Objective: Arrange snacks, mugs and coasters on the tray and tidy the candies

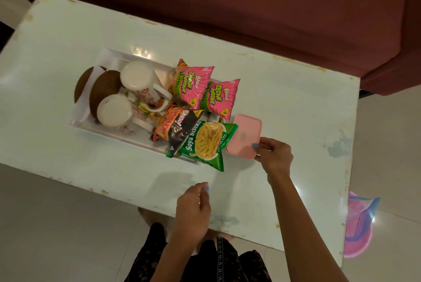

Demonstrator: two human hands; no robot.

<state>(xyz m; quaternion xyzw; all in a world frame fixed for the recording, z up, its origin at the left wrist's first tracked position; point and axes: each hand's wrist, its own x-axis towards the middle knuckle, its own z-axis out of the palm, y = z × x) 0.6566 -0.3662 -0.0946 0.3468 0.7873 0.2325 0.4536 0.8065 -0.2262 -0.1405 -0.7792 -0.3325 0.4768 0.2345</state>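
A white rectangular tray (109, 132) lies on the white table (284, 104). In it stand two upside-down white floral mugs (136, 79) (115, 111), with two brown round coasters (103, 90) leaning at its left end. Snack packets fill its right half: two pink ones (193, 83) (219, 97), an orange and black one (180, 125) and a green soya sticks packet (206, 142) hanging over the near rim. My right hand (273, 156) grips the near corner of a pink lidded box (245, 136) at the tray's right end. My left hand (193, 207) hovers over the table's near edge, fingers loosely curled, holding nothing.
A dark red sofa (250, 8) runs along the far side of the table. A pink and blue object (358, 224) lies on the tiled floor to the right, seen partly through the table's edge. My legs in dark patterned cloth (205, 263) are below the near edge.
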